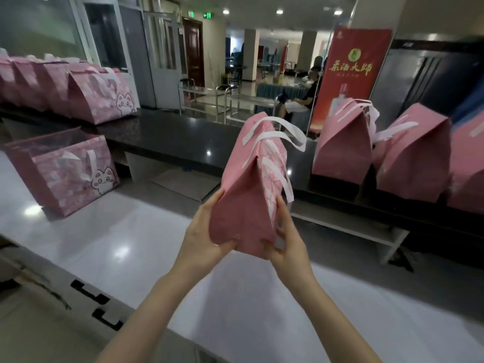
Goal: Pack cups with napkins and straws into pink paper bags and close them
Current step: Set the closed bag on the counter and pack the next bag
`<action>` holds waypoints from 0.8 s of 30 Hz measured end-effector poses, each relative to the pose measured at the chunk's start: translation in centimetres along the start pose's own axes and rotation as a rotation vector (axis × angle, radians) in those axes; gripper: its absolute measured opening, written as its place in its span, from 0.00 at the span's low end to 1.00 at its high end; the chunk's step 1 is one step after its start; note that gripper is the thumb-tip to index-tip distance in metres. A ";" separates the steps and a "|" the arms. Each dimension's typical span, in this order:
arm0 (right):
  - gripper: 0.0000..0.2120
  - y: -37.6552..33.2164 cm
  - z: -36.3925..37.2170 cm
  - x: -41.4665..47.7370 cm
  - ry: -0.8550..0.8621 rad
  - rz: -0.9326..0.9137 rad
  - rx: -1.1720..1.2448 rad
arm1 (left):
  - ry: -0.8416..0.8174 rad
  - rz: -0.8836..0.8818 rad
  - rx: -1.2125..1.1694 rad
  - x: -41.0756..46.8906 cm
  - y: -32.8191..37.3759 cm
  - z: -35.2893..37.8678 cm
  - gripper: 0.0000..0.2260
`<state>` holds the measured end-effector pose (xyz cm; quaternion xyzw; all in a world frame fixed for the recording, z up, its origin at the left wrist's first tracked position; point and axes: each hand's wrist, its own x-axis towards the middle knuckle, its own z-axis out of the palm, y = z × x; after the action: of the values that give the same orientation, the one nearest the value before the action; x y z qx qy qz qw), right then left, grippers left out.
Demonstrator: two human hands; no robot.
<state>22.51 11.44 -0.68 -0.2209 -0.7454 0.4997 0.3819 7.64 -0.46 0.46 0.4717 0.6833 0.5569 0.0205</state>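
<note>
Head view | folded-shut pink paper bag (246,205) is held above the tabletop (125,239), left hand (207,239) and right hand (285,243) clamped on its lower sides | finished bags (343,150) are stood right of it | open bag (68,176) left of it is judged not yet closed.

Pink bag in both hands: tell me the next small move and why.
Probably set the pink bag on the dark ledge beside the closed bags at right: its top looks already folded shut, and the left hand and right hand hold it by its base.
</note>
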 end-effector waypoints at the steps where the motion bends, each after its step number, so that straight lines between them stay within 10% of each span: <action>1: 0.45 -0.5 -0.3 1.1 0.009 -0.015 0.005 | -0.008 0.017 -0.014 1.2 0.2 -0.1 0.43; 24: 0.48 5.6 -6.7 21.4 0.159 0.033 -0.267 | -0.185 0.050 -0.076 22.1 -5.0 12.1 0.44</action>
<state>14.40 32.76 3.09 -0.3207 -0.7689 0.3833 0.3987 -1.03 23.59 3.03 0.5369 0.6449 0.5368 0.0874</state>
